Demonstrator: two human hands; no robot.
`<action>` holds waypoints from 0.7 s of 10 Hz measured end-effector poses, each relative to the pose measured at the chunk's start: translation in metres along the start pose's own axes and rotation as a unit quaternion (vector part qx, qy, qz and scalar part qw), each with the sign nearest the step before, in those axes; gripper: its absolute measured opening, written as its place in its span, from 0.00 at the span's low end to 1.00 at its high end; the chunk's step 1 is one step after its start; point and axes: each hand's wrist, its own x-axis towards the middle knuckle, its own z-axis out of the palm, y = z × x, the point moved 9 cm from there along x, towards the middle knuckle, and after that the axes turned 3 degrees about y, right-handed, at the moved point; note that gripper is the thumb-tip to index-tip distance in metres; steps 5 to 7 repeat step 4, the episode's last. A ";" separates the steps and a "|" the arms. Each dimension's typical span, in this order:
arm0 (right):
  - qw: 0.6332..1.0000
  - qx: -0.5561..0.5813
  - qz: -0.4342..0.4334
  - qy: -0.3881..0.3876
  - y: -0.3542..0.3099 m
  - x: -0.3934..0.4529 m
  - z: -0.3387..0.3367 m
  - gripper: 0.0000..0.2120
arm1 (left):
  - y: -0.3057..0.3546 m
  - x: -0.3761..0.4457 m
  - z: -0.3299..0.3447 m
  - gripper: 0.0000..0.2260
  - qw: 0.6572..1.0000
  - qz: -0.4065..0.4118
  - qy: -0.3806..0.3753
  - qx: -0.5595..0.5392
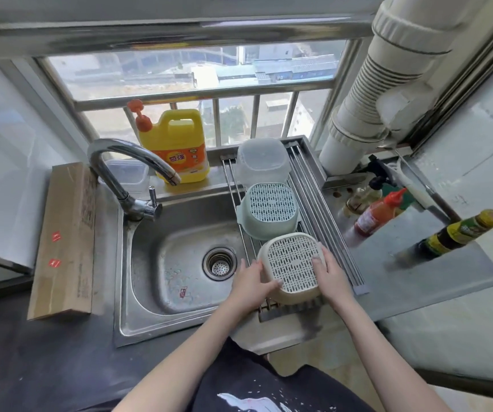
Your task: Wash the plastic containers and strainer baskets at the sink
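Observation:
A cream strainer basket (291, 264) lies upside down on the roll-up drying rack (319, 203) over the sink's right side. My left hand (252, 285) grips its left edge and my right hand (330, 275) grips its right edge, thumbs on the perforated bottom. Behind it a pale green strainer basket (269, 209) rests upside down on the rack. A clear plastic container (261, 160) stands upside down at the rack's far end. Another clear container (128, 175) sits behind the faucet (126, 173).
The steel sink (180, 263) basin holds only its drain strainer (220, 263). A yellow detergent jug (177, 144) stands on the sill. A cardboard box (67, 239) lies left of the sink. Sauce bottles (379, 212) and a dark bottle (459, 233) stand on the right counter.

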 end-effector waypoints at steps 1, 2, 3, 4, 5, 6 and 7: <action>0.999 -0.028 0.023 -0.007 0.009 0.009 0.006 0.23 | 0.002 -0.001 0.001 0.30 1.000 -0.015 0.017 0.005; 0.999 -0.038 0.017 -0.004 0.006 0.009 0.007 0.25 | -0.004 0.001 0.004 0.27 0.999 -0.041 0.011 -0.026; 0.996 -0.071 -0.028 0.044 -0.001 0.009 -0.002 0.25 | -0.005 -0.003 0.001 0.26 0.997 -0.036 0.025 -0.063; 0.993 0.011 -0.032 0.110 -0.012 0.007 -0.025 0.21 | -0.004 -0.007 -0.026 0.30 0.993 -0.030 0.100 -0.057; 0.993 0.011 -0.032 0.110 -0.012 0.007 -0.025 0.21 | -0.004 -0.007 -0.026 0.30 0.993 -0.030 0.100 -0.057; 0.993 0.011 -0.032 0.110 -0.012 0.007 -0.025 0.21 | -0.004 -0.007 -0.026 0.30 0.993 -0.030 0.100 -0.057; 0.993 0.011 -0.032 0.110 -0.012 0.007 -0.025 0.21 | -0.004 -0.007 -0.026 0.30 0.993 -0.030 0.100 -0.057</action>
